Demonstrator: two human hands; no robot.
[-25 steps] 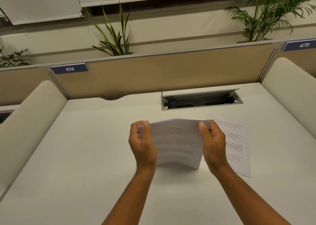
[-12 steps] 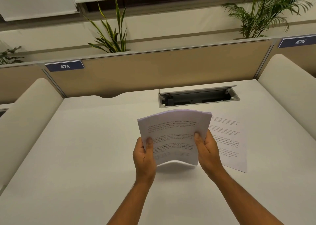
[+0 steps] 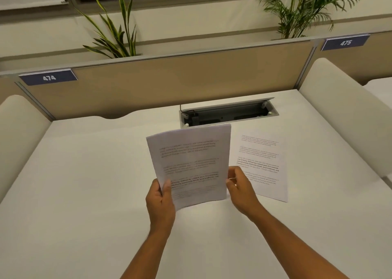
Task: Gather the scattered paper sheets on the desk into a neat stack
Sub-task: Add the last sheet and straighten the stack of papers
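Note:
A bundle of printed white sheets [image 3: 191,162] is held upright above the white desk [image 3: 84,183], text facing me. My left hand [image 3: 161,200] grips its lower left edge, thumb on the front. My right hand [image 3: 239,185] is at the bundle's lower right edge with fingers loosely curled; whether it still touches the paper is unclear. One more printed sheet [image 3: 263,164] lies flat on the desk just right of the bundle, partly hidden behind it and my right hand.
An open cable tray [image 3: 229,113] is sunk into the desk behind the papers. A tan partition [image 3: 169,81] with labels 474 and 475 closes the back. Padded white dividers [image 3: 343,117] flank both sides. Plants stand beyond the partition.
The bundle went from bottom edge down on the desk to lifted and upright. Both hands slid from its top corners to its lower edge, and my right hand has loosened at the right side.

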